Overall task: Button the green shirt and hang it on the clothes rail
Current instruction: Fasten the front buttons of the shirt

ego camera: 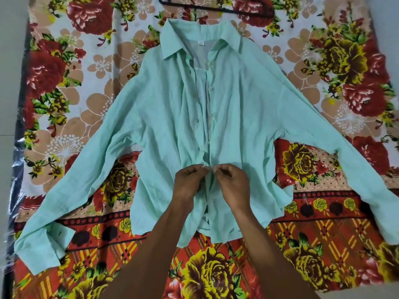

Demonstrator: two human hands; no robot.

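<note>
Head view: looking down on a pale mint-green long-sleeved cotton shirt [237, 100] spread flat, front up, on a floral bedsheet of red, yellow and tan blooms [64, 87].
Shirt position: collar at the far end, hem nearest the person, both sleeves stretched out sideways and angled toward the near corners of the sheet.
Shirt placket: the two front edges meet down the middle; small pale buttons [209, 88] show along the upper placket, unfastened, with the collar lying open and a white label visible inside the neck.
Left hand [190, 182]: over the shirt's lower front, just left of the placket, fingertips curled and pinching the left edge of the fabric.
Right hand [232, 182]: just right of the placket, level with the other hand, thumb and fingers pinching the right edge; the fingertips of both hands nearly touch at the centre line.
Button at the pinch: too small and covered by the fingers to tell whether it is through its hole.
Forearms: both reach up from the near edge, crossing over the shirt's hem.
Black plastic clothes hanger [216, 8]: lies on the sheet beyond the shirt's collar, partly cut off by the top of the view, apart from the shirt.
Floor: a grey strip shows left of the sheet.
</note>
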